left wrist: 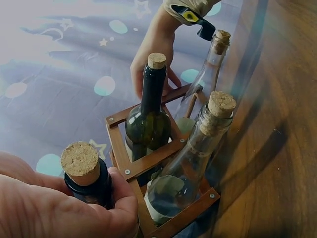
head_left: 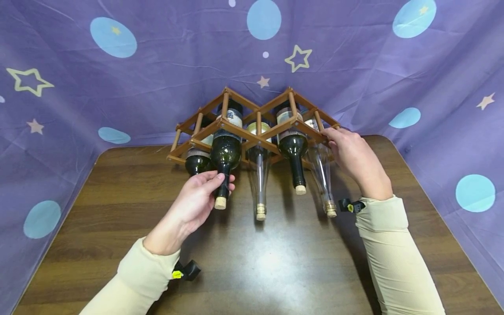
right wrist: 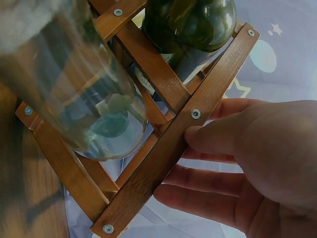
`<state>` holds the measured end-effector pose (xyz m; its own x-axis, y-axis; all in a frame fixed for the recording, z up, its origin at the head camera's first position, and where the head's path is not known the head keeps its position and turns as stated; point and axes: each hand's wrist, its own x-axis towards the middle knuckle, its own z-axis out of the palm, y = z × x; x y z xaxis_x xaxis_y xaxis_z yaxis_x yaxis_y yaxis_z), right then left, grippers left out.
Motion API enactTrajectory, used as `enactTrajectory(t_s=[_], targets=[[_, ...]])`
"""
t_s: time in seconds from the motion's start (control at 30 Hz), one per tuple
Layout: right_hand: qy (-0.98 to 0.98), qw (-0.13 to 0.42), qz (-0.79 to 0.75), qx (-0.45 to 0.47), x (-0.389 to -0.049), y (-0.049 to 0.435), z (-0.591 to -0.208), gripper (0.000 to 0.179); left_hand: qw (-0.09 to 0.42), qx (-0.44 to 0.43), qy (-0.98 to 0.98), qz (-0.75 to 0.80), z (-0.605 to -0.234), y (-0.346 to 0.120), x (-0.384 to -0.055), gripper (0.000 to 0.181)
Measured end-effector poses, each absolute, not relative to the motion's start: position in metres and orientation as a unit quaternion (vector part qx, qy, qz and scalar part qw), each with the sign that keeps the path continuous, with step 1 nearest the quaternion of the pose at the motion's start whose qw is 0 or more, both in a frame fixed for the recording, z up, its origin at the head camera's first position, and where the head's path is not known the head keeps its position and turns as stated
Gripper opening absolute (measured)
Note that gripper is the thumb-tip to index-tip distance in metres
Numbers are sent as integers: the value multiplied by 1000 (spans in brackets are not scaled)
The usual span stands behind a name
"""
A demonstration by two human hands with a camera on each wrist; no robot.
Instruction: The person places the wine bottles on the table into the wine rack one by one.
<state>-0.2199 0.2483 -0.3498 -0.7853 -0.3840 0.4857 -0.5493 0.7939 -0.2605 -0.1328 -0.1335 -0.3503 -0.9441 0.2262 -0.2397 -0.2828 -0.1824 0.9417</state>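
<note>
A folding wooden wine rack (head_left: 241, 130) stands at the back of the table, with several corked bottles lying in it, necks forward. My left hand (head_left: 194, 199) grips the neck of a dark green wine bottle (head_left: 226, 151) in the upper left slot. Its cork (left wrist: 80, 161) pokes out past the fingers in the left wrist view. At the rack's right end, my right hand (head_left: 356, 157) pinches a slat (right wrist: 163, 148), thumb in front and other fingers behind. Another dark green bottle (head_left: 293, 146) sits in the upper right slot.
Clear glass bottles lie in the middle (head_left: 260, 175) and right (head_left: 320, 170) lower slots. A dark bottle (head_left: 197, 164) occupies the lower left slot. Behind the rack hangs a purple patterned cloth (head_left: 157, 87). The brown wooden table (head_left: 271, 262) extends toward me.
</note>
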Motion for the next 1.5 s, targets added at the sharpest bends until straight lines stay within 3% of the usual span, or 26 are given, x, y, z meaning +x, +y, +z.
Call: enactTrajectory(t_s=[1.5], targets=[[-923,203,204,257,-220,254,-352,41,143,-39,608,780,-355,-131,-158,43]])
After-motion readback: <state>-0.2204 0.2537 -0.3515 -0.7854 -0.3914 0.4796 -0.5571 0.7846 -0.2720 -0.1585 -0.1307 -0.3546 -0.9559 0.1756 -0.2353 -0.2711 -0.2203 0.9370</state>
